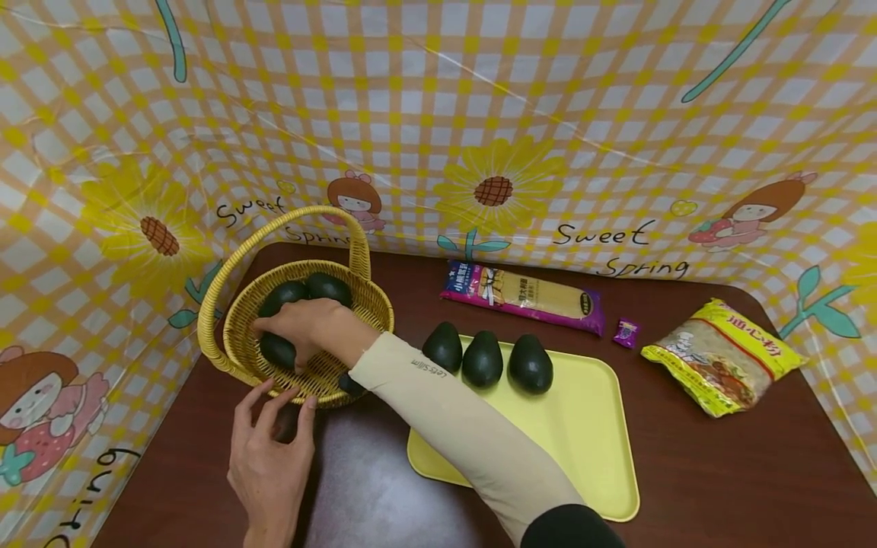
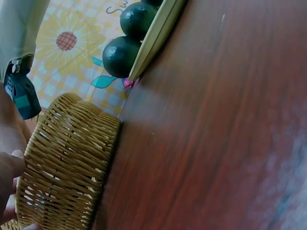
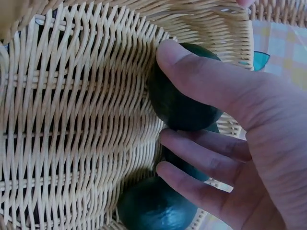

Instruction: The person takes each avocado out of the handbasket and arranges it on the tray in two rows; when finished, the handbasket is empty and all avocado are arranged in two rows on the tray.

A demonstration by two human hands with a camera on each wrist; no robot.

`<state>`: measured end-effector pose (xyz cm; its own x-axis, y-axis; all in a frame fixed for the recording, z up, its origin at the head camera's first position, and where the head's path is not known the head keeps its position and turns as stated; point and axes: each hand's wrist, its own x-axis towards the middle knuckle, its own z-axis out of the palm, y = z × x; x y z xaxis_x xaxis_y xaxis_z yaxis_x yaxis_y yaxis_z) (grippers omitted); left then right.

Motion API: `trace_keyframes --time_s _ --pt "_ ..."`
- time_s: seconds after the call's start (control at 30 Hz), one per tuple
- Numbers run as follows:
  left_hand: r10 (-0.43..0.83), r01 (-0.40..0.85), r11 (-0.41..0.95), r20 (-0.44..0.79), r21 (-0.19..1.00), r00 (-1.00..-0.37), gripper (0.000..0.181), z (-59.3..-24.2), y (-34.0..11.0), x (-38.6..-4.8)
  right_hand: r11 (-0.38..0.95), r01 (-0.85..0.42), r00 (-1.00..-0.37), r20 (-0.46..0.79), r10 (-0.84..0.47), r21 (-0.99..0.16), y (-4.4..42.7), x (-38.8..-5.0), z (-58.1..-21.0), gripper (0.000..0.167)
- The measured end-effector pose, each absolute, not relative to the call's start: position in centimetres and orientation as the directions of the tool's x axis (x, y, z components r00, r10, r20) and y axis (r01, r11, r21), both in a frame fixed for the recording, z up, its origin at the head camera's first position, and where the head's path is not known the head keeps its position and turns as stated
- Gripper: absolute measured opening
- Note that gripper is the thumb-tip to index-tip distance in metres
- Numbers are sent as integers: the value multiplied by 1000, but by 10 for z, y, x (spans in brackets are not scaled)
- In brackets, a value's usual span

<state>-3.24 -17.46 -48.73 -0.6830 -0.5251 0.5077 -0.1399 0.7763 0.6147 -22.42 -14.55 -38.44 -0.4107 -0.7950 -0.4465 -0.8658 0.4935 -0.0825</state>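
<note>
A yellow wicker basket (image 1: 384,304) stands at the left with three dark green avocados in it. Inside it, my right hand (image 1: 311,323) holds the nearest avocado (image 1: 277,352). In the right wrist view the thumb lies over that avocado (image 3: 184,96) and the fingers are on its other side; another avocado (image 3: 156,206) sits below. The left hand (image 1: 270,449) is at the basket's front, fingers spread and lightly bent, fingertips touching the wicker side (image 2: 67,163). Three more avocados (image 1: 483,359) lie in a row on a yellow tray (image 1: 582,457).
Behind the tray lies a pack of noodles (image 1: 527,297). A small purple packet (image 1: 626,332) and a yellow bag of pasta (image 1: 722,358) are at the right. The basket's tall handle (image 1: 208,304) arches over it. A checked cloth (image 1: 493,91) hangs around the brown table (image 1: 685,472).
</note>
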Motion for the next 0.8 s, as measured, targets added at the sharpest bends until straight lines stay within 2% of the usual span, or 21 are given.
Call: trace_keyframes --time_s 0.37,0.8 --pt "-532 -150 770 492 621 -689 27 -485 -175 -31 521 -842 -436 -391 -811 -141 -122 -227 -383 90" --pt "-526 -137 775 508 617 -682 28 -486 -174 -32 541 -799 -470 -289 -834 -262 -87 -224 -380 84"
